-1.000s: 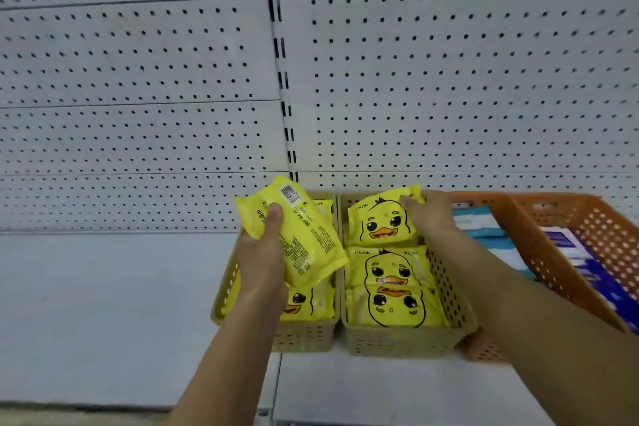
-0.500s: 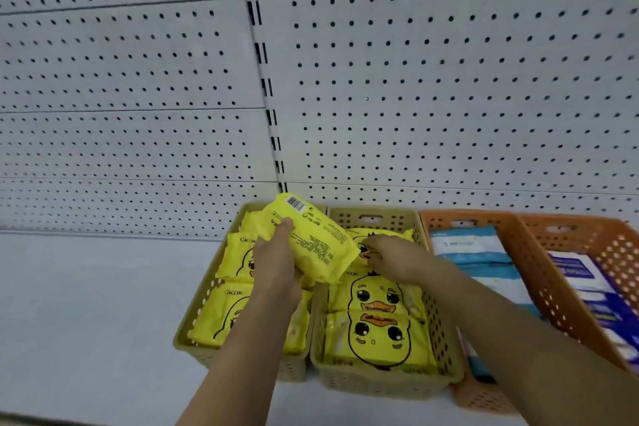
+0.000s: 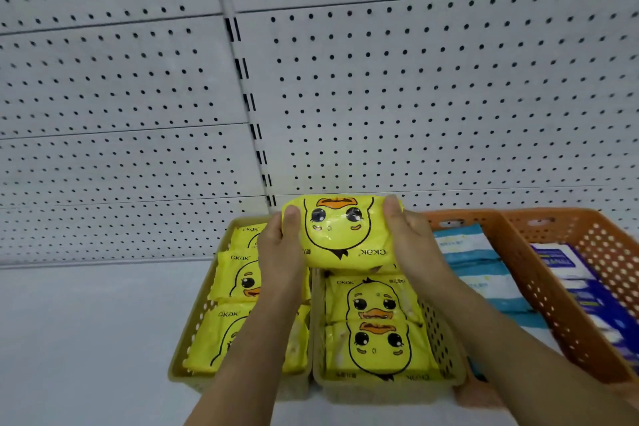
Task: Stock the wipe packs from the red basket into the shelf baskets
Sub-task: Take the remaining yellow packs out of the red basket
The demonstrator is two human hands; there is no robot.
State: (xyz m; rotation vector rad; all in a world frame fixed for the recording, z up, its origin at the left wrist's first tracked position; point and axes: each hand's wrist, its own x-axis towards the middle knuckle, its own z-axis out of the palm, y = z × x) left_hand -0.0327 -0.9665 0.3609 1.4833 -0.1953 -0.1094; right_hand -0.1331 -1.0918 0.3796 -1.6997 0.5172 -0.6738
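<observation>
- A yellow duck wipe pack (image 3: pixel 340 232) is at the centre of the frame, held between both hands above the far end of the two tan baskets. It sits more over the right-hand basket.
- Its printed duck face is towards the camera and upside down, with the beak at the top edge.
- The left hand (image 3: pixel 280 252) grips the pack's left end. The thumb lies on the printed face and the fingers are hidden behind the pack.
- The right hand (image 3: pixel 411 242) grips the right end the same way, thumb on top and fingers out of sight.
- I cannot tell whether the held pack touches the packs below it.
- The left tan basket (image 3: pixel 188 380) holds yellow duck packs (image 3: pixel 235 277) lying flat in a row from front to back, partly covered by the left forearm.
- The right tan basket (image 3: pixel 441 346) touches it side by side and holds two visible duck packs (image 3: pixel 375 325), their beaks meeting in the middle.
- At the right of the frame, the nearer orange basket (image 3: pixel 463 216) holds light blue and white packs (image 3: pixel 477 273).
- The farther orange basket (image 3: pixel 608 245), at the right edge, holds dark blue packs (image 3: pixel 567 273).
- All four baskets stand on a grey shelf (image 3: pixel 86 339).
- A white pegboard wall (image 3: pixel 415 79) fills the upper half of the frame.
</observation>
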